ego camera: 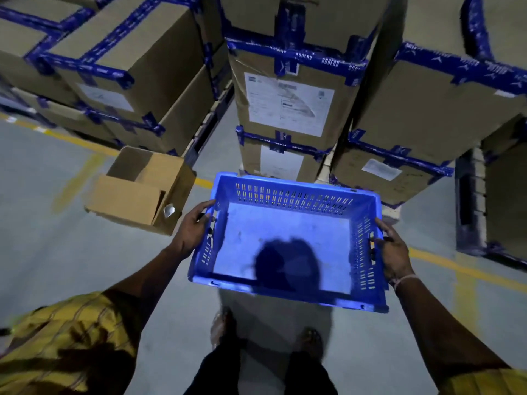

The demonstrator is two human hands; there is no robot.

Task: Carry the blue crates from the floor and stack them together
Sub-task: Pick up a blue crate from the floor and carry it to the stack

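Nearest to me, at the bottom of the frame, I see my own feet blurred on the grey floor (85, 266), and just above them the blue crate (285, 243) held off the ground at the centre. I have it by its two short ends: my left hand (194, 232) curls round the left wall, thumb over the rim, and my right hand (395, 258) grips the right wall likewise, fingers (379, 240) hooked at the slots. The crate's long axis runs left to right between the hands, level, open side up and empty; neither hand is nearer than the other. Where it must go I judge unknown, for no other blue crate or stack shows anywhere. Beyond, at left centre, an open cardboard box (139, 192) lies on the floor. Farther off, taped cartons (288, 104) fill the upper frame, their labels unreadable. The crate's underside and my fingertips beneath it are hidden.
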